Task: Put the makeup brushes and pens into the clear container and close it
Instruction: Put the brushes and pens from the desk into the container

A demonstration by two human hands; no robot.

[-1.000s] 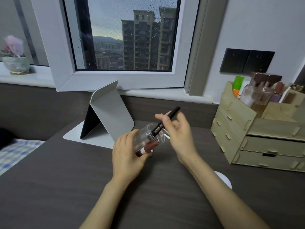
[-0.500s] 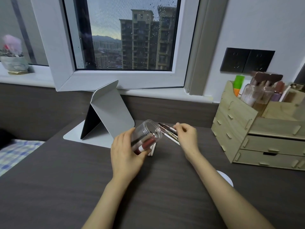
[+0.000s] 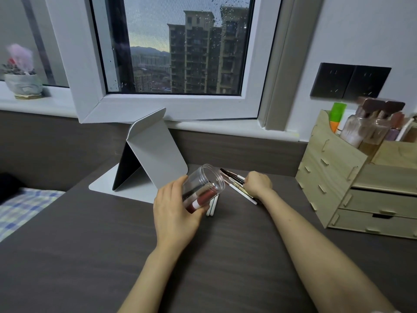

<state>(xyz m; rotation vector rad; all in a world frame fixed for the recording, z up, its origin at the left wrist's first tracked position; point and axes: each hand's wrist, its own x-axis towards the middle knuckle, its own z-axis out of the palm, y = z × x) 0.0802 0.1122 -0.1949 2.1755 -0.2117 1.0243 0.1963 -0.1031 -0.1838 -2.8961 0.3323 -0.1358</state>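
The left hand (image 3: 174,210) grips the clear container (image 3: 202,187) around its lower half, holding it tilted with the open mouth up and to the right; a red tube with a white band (image 3: 201,199) and a dark pen lie inside. The right hand (image 3: 258,183), fingers curled down, rests on the loose makeup brushes and pens (image 3: 237,185) lying on the dark desk (image 3: 94,245) just right of the container's mouth; whether it pinches one cannot be told. Two white pens (image 3: 212,206) lie beneath the container, and a wooden organiser (image 3: 334,177) stands at right.
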